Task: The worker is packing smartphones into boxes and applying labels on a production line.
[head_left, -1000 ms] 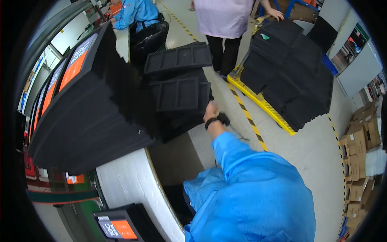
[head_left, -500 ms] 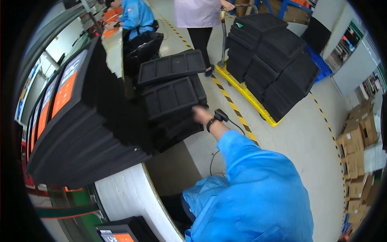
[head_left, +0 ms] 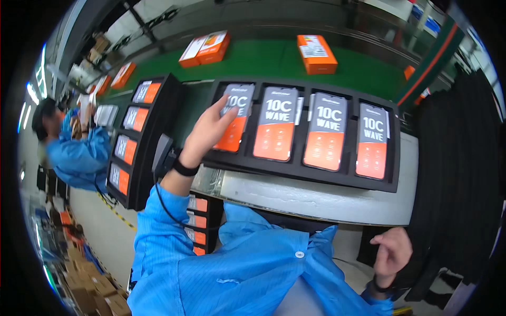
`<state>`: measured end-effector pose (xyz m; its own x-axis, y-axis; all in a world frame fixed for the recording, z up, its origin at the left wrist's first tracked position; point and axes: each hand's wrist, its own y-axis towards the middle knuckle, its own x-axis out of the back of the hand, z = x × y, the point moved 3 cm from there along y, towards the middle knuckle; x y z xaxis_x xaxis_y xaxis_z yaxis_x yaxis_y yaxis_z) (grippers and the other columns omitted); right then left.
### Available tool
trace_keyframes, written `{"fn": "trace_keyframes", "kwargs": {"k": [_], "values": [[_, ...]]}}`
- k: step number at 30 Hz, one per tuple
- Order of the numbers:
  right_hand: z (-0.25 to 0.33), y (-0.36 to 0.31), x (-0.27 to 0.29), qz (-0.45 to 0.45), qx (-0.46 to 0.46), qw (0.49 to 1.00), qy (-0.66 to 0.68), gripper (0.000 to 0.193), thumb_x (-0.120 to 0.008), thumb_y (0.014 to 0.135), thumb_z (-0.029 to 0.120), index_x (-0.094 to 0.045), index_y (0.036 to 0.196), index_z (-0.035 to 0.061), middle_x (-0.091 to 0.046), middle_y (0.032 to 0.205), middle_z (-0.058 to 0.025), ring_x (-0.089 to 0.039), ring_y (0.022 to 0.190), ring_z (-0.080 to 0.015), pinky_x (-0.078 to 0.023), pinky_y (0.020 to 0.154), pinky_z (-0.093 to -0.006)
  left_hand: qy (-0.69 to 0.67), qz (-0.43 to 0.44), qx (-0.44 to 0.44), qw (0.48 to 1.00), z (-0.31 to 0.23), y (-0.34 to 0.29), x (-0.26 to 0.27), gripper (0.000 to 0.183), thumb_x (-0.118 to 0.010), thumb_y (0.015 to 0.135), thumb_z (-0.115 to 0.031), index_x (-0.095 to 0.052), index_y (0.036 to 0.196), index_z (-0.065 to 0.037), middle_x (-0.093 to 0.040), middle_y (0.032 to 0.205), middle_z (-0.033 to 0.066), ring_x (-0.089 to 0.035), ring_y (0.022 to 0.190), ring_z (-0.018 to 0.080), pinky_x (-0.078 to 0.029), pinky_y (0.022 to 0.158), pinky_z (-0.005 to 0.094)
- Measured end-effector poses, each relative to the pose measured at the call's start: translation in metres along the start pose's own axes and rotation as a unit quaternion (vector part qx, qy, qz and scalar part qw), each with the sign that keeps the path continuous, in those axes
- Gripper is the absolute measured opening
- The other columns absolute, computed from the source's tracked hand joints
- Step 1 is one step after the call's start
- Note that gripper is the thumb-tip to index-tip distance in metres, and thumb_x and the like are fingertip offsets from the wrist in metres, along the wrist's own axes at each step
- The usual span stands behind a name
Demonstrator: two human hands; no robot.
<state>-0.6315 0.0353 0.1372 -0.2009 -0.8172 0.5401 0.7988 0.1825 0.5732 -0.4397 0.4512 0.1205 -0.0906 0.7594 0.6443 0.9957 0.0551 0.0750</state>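
A black tray (head_left: pixel 300 175) lies on the pale bench edge in front of me and holds several phones with grey and orange screen labels. My left hand (head_left: pixel 210 130), with a black wrist strap, reaches up to the leftmost phone (head_left: pixel 237 126); fingers wrap its left edge and the thumb lies on its face. My right hand (head_left: pixel 391 253) hangs low at the right with curled fingers and nothing in it, close to a tall dark stack of trays (head_left: pixel 458 174). My blue coat fills the lower middle.
A second stack of black trays with phones (head_left: pixel 138 138) stands left of my left arm. Orange boxes (head_left: pixel 316 52) lie on the green conveyor behind. A co-worker in blue (head_left: pixel 74 152) stands at far left. Cardboard boxes (head_left: pixel 89 287) sit on the floor, lower left.
The view has swung from the floor and the pallet of black trays to the bench. My left hand has left the tray stack and now rests on the leftmost phone.
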Motion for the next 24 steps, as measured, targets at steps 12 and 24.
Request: {"fn": "trace_keyframes", "kwargs": {"k": [12, 24], "values": [[-0.017, 0.243, -0.168, 0.246, -0.063, 0.96, 0.12, 0.021, -0.052, 0.089, 0.01, -0.068, 0.094, -0.0019, -0.069, 0.081, -0.0071, -0.066, 0.081, -0.0121, -0.049, 0.074, -0.0252, -0.366, 0.08, 0.18, 0.91, 0.036, -0.015, -0.004, 0.036, -0.045, 0.101, -0.024, -0.061, 0.109, 0.008, -0.069, 0.099, 0.0104, -0.066, 0.084, 0.0148, -0.052, 0.077, 0.0263], [0.001, 0.251, -0.316, 0.224, 0.211, 0.922, -0.236, 0.041, -0.071, 0.078, 0.027, -0.062, 0.105, -0.0024, -0.059, 0.103, -0.012, -0.051, 0.103, -0.0271, -0.041, 0.089, -0.037, -0.384, -0.115, 0.008, 0.916, 0.065, 0.119, 0.141, 0.029, -0.043, 0.099, -0.012, -0.062, 0.109, 0.007, -0.068, 0.1, 0.0108, -0.067, 0.086, 0.0158, -0.054, 0.08, 0.0294]]}}
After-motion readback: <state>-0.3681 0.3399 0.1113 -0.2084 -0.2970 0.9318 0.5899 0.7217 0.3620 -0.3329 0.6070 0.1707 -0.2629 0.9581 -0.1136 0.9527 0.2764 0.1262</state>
